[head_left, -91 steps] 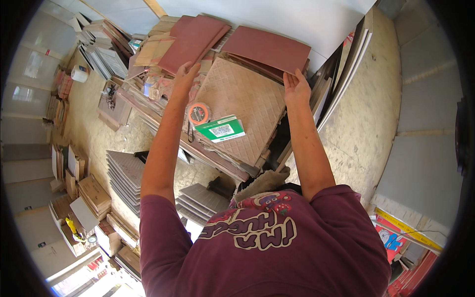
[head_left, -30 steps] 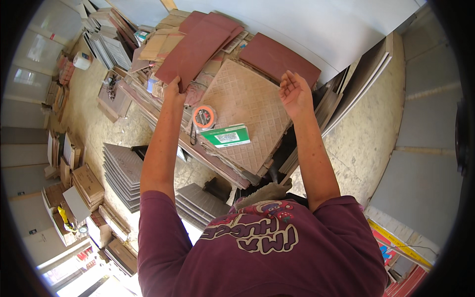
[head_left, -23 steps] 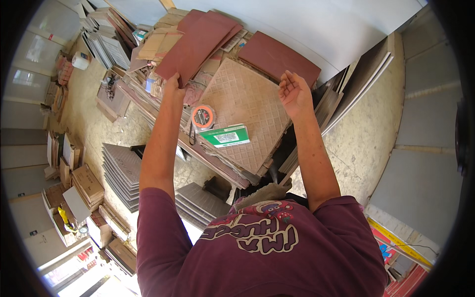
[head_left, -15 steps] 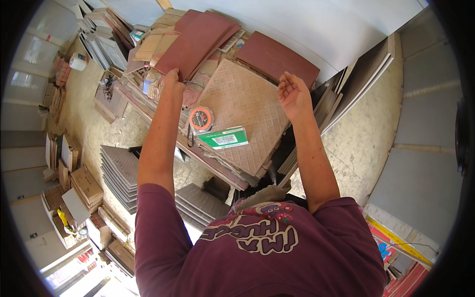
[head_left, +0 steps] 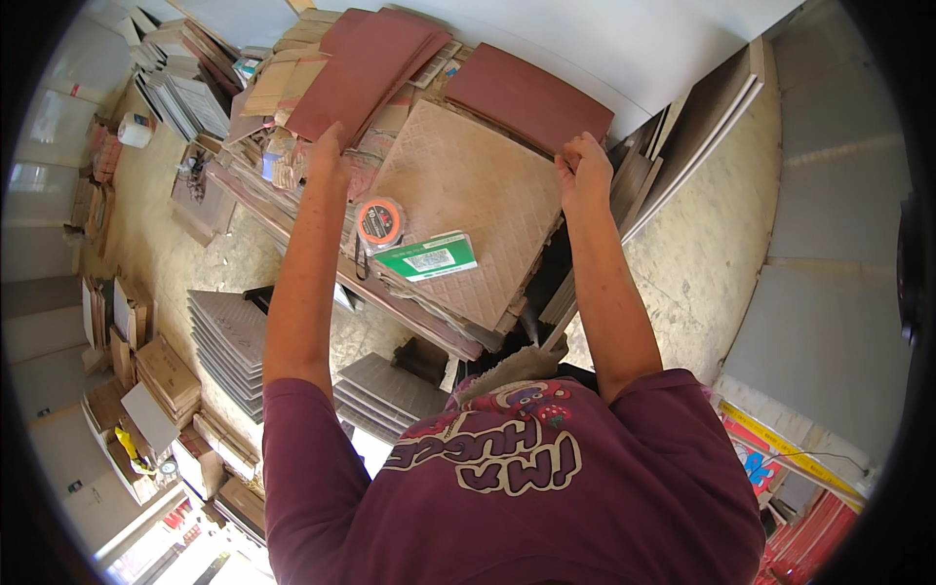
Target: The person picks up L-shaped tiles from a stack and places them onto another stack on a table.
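Observation:
At the near end of a fanned stack of thin red-brown panels (head_left: 366, 73), my left hand (head_left: 330, 154) is closed on the lowest edge; its fingertips are mostly hidden. My right hand (head_left: 587, 174) is raised by the near edge of another red-brown panel (head_left: 529, 96), fingers bent together. What those fingers hold, if anything, cannot be made out. Between my forearms lies a beige tile with a diamond-grid surface (head_left: 468, 185), on top of a pile. An orange-and-clear tape measure (head_left: 380, 223) and a green-and-white box (head_left: 429, 256) rest on its near left part.
Crumpled cardboard (head_left: 283, 83) surrounds the left panels. Large boards (head_left: 697, 141) lean against the wall on the right. Dark grey tiles (head_left: 229, 336) stand stacked on the floor at left, with more (head_left: 390, 390) close to my body. Cartons (head_left: 168, 370) line the left wall.
The fingers of my right hand have curled in, from a looser, palm-up pose. My left hand stays at the panels' end. The whole view has shifted slightly.

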Demonstrator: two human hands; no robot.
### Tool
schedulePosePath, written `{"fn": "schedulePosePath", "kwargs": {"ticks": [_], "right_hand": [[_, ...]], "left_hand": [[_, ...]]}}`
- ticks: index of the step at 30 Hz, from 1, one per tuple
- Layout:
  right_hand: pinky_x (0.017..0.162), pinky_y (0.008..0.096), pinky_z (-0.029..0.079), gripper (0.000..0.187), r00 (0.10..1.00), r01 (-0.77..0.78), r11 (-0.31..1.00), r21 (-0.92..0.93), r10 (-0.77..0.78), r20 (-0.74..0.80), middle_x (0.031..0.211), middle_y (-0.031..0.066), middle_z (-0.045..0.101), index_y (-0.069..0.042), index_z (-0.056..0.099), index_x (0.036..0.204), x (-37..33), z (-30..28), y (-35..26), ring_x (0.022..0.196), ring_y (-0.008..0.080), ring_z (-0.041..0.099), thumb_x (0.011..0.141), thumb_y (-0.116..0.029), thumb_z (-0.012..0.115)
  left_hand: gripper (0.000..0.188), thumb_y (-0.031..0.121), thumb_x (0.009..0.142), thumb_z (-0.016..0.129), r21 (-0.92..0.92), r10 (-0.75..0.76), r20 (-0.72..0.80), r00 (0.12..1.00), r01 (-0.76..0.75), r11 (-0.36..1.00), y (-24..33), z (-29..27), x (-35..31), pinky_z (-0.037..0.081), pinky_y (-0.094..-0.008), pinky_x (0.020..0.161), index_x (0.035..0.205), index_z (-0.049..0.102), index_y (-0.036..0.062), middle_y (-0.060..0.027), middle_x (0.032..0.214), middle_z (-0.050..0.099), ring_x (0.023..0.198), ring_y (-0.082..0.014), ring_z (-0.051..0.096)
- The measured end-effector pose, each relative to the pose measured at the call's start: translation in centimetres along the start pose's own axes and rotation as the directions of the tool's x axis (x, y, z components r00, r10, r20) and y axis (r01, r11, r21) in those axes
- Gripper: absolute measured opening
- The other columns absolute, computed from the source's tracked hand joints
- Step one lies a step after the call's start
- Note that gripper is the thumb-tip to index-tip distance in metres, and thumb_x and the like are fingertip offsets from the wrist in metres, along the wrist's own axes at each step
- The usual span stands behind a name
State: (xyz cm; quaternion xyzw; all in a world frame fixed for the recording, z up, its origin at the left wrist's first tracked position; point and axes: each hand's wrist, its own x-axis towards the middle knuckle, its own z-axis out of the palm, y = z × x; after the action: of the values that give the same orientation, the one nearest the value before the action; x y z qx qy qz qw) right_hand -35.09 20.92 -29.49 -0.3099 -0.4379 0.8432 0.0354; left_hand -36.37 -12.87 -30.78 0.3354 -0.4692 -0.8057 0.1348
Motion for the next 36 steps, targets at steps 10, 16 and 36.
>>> {"fn": "schedulePosePath", "kwargs": {"ticks": [10, 16, 36], "right_hand": [[0.059, 0.0285, 0.031, 0.015, 0.967, -0.139, 0.980, -0.143, 0.103, -0.233, 0.075, 0.0019, 0.036, -0.008, 0.038, 0.069, 3.5, -1.9, 0.8, 0.063, 0.0126, 0.029, 0.074, 0.000, 0.049], [0.048, 0.0314, 0.021, 0.020, 0.969, -0.076, 0.991, -0.112, 0.047, -0.243, 0.064, 0.0004, 0.033, -0.011, 0.037, 0.064, 4.0, -2.2, 1.2, 0.053, 0.0121, 0.026, 0.072, 0.001, 0.051], [0.094, 0.0382, 0.033, 0.027, 0.941, -0.164, 0.986, -0.037, 0.145, -0.305, 0.109, 0.0143, 0.044, 0.003, 0.051, 0.103, 2.5, -1.5, 0.3, 0.100, 0.0252, 0.044, 0.077, -0.002, 0.054]], "left_hand": [[0.037, 0.013, 0.077, 0.063, 0.066, -0.148, 0.170, 0.974, 0.139, 0.988, 1.0, -1.3, 3.3, 0.040, -0.0440, 0.084, 0.112, 0.049, 0.0087, -0.0093, 0.110, 0.052, 0.102, -0.0255, 0.049], [0.037, 0.015, 0.078, 0.061, 0.094, -0.126, 0.226, 0.966, 0.107, 0.990, 1.7, -1.1, 3.7, 0.041, -0.0434, 0.083, 0.113, 0.049, 0.0079, -0.0089, 0.110, 0.054, 0.100, -0.0243, 0.052], [0.065, 0.020, 0.072, 0.065, 0.525, 0.543, 0.211, 0.813, -0.562, 0.639, -0.4, -1.3, -1.7, 0.035, -0.0321, 0.091, 0.123, 0.036, -0.0067, -0.0186, 0.118, 0.046, 0.109, -0.0246, 0.046]]}}
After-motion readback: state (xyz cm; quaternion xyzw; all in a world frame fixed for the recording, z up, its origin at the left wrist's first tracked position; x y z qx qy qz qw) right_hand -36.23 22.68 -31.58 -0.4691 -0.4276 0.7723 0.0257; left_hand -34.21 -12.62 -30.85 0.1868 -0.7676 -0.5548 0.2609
